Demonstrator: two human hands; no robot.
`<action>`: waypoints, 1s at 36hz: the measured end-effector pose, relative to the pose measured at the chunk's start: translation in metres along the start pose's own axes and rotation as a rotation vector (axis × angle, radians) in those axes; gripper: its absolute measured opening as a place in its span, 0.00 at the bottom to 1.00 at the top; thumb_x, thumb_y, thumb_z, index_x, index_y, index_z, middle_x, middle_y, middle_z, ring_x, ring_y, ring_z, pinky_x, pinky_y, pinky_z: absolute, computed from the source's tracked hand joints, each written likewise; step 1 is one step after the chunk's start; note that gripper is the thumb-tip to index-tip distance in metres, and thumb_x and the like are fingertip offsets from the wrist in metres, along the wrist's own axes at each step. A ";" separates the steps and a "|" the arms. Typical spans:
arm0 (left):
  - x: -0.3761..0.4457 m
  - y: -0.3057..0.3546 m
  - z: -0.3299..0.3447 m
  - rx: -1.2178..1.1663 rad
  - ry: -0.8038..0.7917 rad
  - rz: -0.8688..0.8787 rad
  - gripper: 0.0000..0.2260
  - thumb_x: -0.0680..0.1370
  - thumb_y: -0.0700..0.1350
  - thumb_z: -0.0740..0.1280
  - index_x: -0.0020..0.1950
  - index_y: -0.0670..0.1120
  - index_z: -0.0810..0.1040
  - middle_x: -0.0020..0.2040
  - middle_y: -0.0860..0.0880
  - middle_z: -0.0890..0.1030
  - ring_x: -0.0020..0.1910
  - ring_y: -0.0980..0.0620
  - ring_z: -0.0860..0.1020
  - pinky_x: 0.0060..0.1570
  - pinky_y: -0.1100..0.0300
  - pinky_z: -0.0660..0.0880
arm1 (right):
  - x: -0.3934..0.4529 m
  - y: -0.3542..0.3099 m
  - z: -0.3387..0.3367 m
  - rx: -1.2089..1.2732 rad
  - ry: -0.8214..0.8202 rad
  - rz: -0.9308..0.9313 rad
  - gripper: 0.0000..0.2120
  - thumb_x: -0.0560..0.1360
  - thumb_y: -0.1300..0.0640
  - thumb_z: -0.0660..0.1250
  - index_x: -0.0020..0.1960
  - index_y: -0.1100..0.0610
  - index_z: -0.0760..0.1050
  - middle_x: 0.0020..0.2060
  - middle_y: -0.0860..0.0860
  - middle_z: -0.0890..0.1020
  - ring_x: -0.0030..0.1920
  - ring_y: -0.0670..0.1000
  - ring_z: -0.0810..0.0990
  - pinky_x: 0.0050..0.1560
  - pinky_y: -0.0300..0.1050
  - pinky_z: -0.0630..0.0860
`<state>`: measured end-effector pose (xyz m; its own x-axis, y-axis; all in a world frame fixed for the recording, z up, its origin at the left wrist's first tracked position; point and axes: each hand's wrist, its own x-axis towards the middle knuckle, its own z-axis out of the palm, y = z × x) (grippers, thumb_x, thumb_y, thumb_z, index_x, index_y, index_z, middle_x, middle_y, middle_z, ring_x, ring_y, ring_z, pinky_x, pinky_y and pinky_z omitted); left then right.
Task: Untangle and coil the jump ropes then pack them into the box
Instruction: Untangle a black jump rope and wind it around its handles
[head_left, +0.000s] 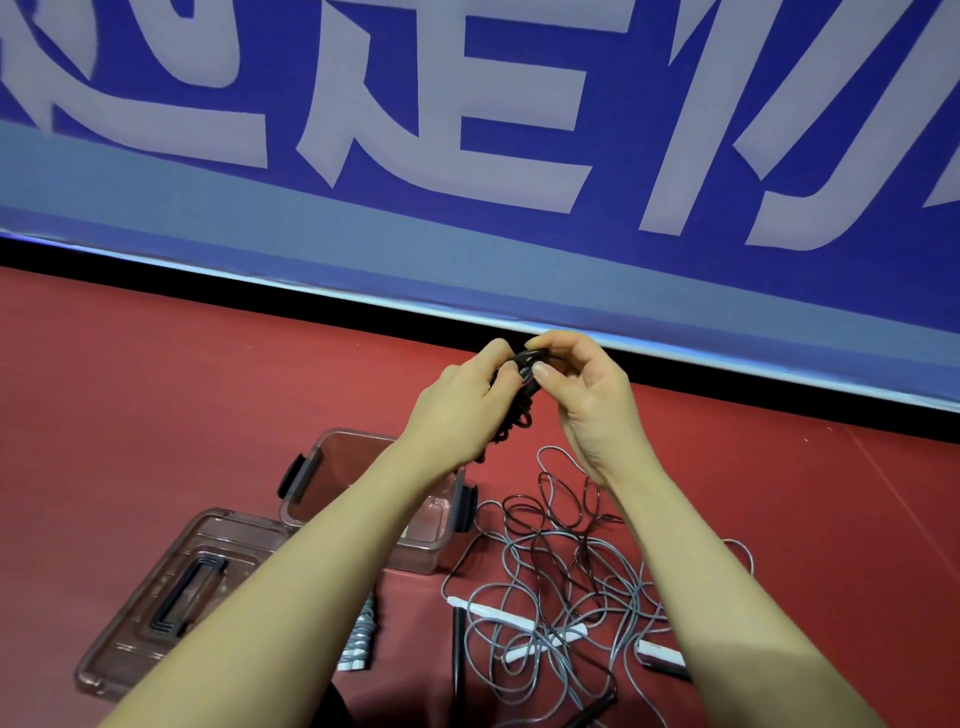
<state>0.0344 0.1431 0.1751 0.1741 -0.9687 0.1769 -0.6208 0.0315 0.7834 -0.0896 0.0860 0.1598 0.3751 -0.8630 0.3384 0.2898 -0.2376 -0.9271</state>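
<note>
The black jump rope (522, 387), bunched into loops at frame centre, sits pinched between the left hand (467, 410) and right hand (587, 400), each grip closed on it above the open box (363, 499), and, I judge, may spring loose into the grey tangle (561, 587) lower right.

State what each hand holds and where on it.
Both the left hand and right hand grip one black coiled rope, pinching it near the coil's top, while the rest hangs below.
</note>
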 end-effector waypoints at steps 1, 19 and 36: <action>0.000 0.000 0.000 0.040 0.000 0.001 0.10 0.77 0.53 0.51 0.44 0.50 0.68 0.35 0.49 0.82 0.39 0.44 0.79 0.45 0.45 0.76 | 0.000 0.001 0.001 -0.021 0.014 -0.006 0.11 0.70 0.68 0.65 0.47 0.55 0.76 0.42 0.46 0.81 0.46 0.44 0.78 0.52 0.38 0.73; 0.007 -0.009 0.011 0.328 0.105 0.088 0.16 0.78 0.58 0.52 0.57 0.54 0.73 0.42 0.53 0.83 0.45 0.47 0.80 0.49 0.51 0.74 | -0.004 -0.002 0.003 -0.155 0.190 0.000 0.11 0.74 0.71 0.63 0.46 0.58 0.79 0.42 0.52 0.83 0.41 0.45 0.81 0.46 0.37 0.76; 0.016 -0.028 0.019 0.775 0.373 0.513 0.17 0.73 0.54 0.56 0.32 0.45 0.74 0.25 0.49 0.74 0.22 0.46 0.73 0.26 0.64 0.58 | 0.006 -0.010 0.000 -0.439 0.185 0.210 0.14 0.72 0.69 0.63 0.38 0.52 0.79 0.38 0.51 0.81 0.41 0.49 0.79 0.45 0.41 0.76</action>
<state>0.0396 0.1218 0.1447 -0.1084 -0.7395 0.6643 -0.9918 0.1264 -0.0210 -0.0906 0.0832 0.1705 0.2123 -0.9670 0.1409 -0.1859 -0.1815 -0.9657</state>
